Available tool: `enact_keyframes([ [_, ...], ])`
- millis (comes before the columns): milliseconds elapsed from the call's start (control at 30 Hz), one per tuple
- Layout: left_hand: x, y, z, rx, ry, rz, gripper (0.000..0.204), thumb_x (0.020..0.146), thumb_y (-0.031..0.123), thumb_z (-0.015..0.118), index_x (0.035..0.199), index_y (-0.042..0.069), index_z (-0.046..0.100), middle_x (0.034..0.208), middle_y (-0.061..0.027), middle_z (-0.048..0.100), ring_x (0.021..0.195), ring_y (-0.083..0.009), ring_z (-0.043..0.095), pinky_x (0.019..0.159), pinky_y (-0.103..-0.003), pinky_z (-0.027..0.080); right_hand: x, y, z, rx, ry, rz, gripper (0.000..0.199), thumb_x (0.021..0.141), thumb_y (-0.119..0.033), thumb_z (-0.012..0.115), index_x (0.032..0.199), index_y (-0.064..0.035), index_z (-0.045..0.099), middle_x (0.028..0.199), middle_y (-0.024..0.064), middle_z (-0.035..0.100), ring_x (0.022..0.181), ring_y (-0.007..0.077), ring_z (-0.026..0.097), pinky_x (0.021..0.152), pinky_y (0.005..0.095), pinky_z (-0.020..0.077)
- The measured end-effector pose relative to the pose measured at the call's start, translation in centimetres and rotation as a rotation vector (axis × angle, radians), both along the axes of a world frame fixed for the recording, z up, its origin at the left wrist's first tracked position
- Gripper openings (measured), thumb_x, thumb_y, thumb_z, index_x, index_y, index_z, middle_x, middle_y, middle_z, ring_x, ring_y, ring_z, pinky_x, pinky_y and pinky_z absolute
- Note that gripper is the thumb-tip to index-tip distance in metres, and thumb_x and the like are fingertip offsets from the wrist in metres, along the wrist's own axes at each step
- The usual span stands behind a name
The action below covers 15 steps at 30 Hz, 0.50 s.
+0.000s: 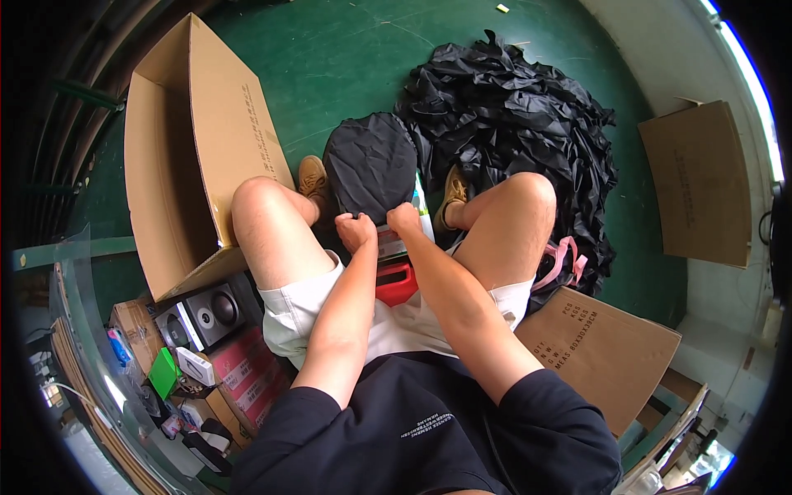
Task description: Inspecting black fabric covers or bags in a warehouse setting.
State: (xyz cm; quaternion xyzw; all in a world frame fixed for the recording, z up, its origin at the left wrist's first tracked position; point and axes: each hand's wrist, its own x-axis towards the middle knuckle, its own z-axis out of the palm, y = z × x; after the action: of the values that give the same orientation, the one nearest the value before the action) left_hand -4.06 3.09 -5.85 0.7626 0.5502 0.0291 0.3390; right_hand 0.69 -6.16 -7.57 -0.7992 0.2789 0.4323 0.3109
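Note:
A round black cloth cover (371, 161) lies spread out between my knees, its surface wrinkled. My left hand (356, 231) is closed on its near edge, a little left of the middle. Close beside it, my right hand (403, 219) grips the same edge farther right. The fingers of both hands curl into the cloth, so their tips are hidden. What lies under the cover, if anything, cannot be seen. Just right of the cover, a strip of white, blue and green packaging (421, 202) shows. Nearer my lap is a red plastic object (396, 285), partly hidden by my forearms.
A large heap of black cloth (511, 124) covers the green floor (346, 49) ahead right, with a pink strap (569, 260) at its near side. An open cardboard box (235, 124) stands left. More cardboard (602, 346) lies right; another box (697, 181) leans on the wall. A speaker (214, 309) sits left.

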Motion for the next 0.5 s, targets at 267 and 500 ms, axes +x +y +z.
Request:
enact_keyframes([
  [267, -0.4, 1.9, -3.1, 0.402, -0.249, -0.823, 0.020, 0.075, 0.011, 0.070, 0.095, 0.015, 0.069, 0.115, -0.0049, 0.061, 0.106, -0.0299, 0.058, 0.090, -0.041, 0.048, -1.7, 1.3, 5.1, -0.198, -0.335, 0.554, 0.032, 0.093, -0.032, 0.058, 0.110, -0.0083, 0.072, 0.112, 0.0110, 0.071, 0.105, 0.0242, 0.069, 0.084, 0.0363, 0.0556],
  [500, 0.2, -1.5, 0.2, 0.335, 0.088, -0.778, 0.050, 0.081, 0.039, 0.067, 0.118, 0.007, 0.056, 0.129, -0.0146, 0.051, 0.124, -0.0341, 0.048, 0.100, -0.047, 0.042, 2.6, -0.1, 15.7, 0.057, -0.700, 0.859, 0.029, 0.081, -0.029, 0.066, 0.100, -0.0085, 0.074, 0.097, 0.0130, 0.073, 0.094, 0.0297, 0.070, 0.075, 0.0380, 0.0566],
])
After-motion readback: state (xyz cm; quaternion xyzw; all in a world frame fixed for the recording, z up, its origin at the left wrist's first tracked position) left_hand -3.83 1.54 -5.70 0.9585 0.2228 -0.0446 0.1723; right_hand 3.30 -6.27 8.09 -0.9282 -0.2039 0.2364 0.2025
